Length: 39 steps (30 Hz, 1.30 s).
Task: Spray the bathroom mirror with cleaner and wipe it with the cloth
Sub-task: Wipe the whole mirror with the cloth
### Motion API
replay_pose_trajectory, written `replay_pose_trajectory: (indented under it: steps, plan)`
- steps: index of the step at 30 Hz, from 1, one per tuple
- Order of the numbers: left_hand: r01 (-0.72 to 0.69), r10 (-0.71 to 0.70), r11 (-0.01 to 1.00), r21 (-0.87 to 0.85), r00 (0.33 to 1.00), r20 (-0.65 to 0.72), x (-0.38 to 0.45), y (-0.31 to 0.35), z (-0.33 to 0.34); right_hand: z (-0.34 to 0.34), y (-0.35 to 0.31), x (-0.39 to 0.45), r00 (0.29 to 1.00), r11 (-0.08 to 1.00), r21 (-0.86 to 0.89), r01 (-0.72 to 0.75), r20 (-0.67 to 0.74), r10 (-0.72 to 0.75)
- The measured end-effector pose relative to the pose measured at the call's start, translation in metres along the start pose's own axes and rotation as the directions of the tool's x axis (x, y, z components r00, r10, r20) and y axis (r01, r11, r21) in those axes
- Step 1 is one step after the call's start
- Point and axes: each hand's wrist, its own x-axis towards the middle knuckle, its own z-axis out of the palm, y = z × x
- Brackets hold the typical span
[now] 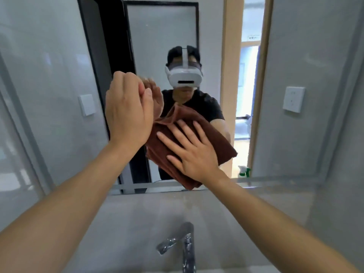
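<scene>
The right hand lies flat on a folded brown cloth, fingers straight and spread, pressing it against the bathroom mirror low down, just above the mirror's bottom edge. The left hand is raised beside the cloth's upper left corner with its fingers loosely curled; it appears to hold nothing, though whether its fingertips touch the glass cannot be told. A green-and-white spray bottle shows only as a reflection at the lower right of the mirror, so it stands somewhere behind or beside the person, out of direct view. Below, a chrome faucet rises from the table.

The step in hand looks to be the wiping. To do it well, the flat palm should keep even pressure over the whole cloth, so that no corner lifts and leaves streaks. Overlapping strokes, worked across the glass and down, would likely carry the cleaner off rather than smear it about. The cloth hangs a little past the mirror's lower edge; holding it fully on the glass would keep drips off the ledge. The free hand is best kept off the mirror, since bare fingers would mark it. Turning the cloth to a dry face once it dampens should help the finish.
</scene>
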Motion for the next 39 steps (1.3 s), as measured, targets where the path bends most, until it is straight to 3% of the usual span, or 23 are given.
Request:
replay_pose_trajectory:
  steps: [6,11,19,22,25,28,30,34,39]
  plan:
    - [-0.043,0.046,0.997,-0.061,0.997,0.058,-0.032,0.029,0.027,0.006,0.007,-0.083,0.995,0.996,-0.015,-0.089,0.034,0.089]
    - [-0.135,0.139,0.99,-0.042,0.987,0.086,-0.02,0.056,0.04,-0.02,0.075,-0.089,0.976,0.974,-0.067,-0.215,0.0,0.216]
    - [-0.22,0.22,0.975,0.015,0.975,0.027,0.041,0.08,0.041,-0.103,0.212,0.059,0.828,0.829,-0.117,-0.547,-0.217,0.516]
    - [-0.212,0.215,0.975,0.06,0.976,-0.034,0.066,0.071,0.037,-0.114,0.214,0.118,0.812,0.818,-0.108,-0.566,-0.243,0.53]
    - [-0.173,0.18,0.981,0.092,0.98,-0.081,0.074,0.055,0.034,-0.103,0.189,0.131,0.85,0.863,-0.111,-0.493,-0.276,0.45]
    - [-0.131,0.137,0.987,0.088,0.988,-0.07,0.067,0.044,0.04,-0.076,0.147,0.09,0.933,0.949,-0.098,-0.298,-0.24,0.268]
    - [-0.124,0.129,0.989,0.082,0.99,-0.05,0.058,0.043,0.049,-0.057,0.117,0.041,0.958,0.969,-0.065,-0.239,-0.181,0.224]
    - [-0.209,0.207,0.976,0.066,0.978,0.029,0.035,0.06,0.076,-0.031,0.095,-0.06,0.936,0.935,-0.082,-0.344,-0.103,0.335]
    - [-0.322,0.311,0.944,0.068,0.94,0.137,0.004,0.088,0.093,-0.033,0.131,-0.131,0.838,0.832,-0.109,-0.544,-0.111,0.534]
